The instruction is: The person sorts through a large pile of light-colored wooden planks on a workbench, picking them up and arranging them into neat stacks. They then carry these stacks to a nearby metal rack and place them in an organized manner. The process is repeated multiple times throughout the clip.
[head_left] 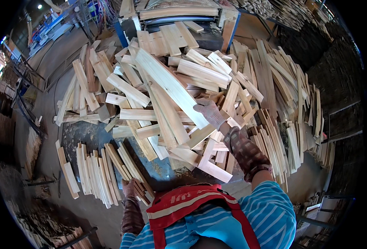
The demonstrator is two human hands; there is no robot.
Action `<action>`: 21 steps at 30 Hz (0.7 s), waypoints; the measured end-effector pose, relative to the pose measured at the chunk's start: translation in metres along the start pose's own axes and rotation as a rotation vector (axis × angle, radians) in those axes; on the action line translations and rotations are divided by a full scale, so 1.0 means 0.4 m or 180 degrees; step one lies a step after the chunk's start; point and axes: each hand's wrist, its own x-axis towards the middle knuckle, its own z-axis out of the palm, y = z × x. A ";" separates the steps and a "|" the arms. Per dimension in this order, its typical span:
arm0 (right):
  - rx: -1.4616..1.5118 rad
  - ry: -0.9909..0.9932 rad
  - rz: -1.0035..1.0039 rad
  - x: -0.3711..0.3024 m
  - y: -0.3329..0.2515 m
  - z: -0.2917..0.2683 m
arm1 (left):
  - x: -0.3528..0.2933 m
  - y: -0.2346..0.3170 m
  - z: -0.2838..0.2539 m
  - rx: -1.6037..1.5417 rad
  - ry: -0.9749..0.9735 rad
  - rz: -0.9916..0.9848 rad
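Note:
A large heap of loose wooden boards (129, 89) covers the dark table in front of me. My right hand (209, 113), in a pale work glove, is closed on the near right edge of a long, light wooden board (167, 85). That board lies slanted across the top of the heap, its far end up to the left. At the table's near left edge, my left hand (128, 187) is closed around the near end of a board in a row of narrow wooden boards (127, 159) standing side by side. Its fingertips are partly hidden.
A machine with a roller opening (179, 20) stands at the table's far end, with boards in front of it. More board rows flank the table, at left (94, 174) and right (270, 145). Stacked timber (274, 14) is at the back right. Blue metal surface (150, 153) shows between heap and left row.

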 end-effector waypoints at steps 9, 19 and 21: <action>-0.0606 0.0560 -0.0083 -0.175 -0.018 -0.069 | -0.030 0.088 0.016 0.0167 -0.0136 0.0186; -0.2351 -0.0179 -0.1184 -0.182 -0.167 -0.164 | -0.087 0.708 0.067 0.0828 0.0432 0.2530; -0.3023 -0.0386 -0.1634 -0.163 -0.198 -0.174 | -0.162 0.867 0.101 0.1410 0.0828 0.3170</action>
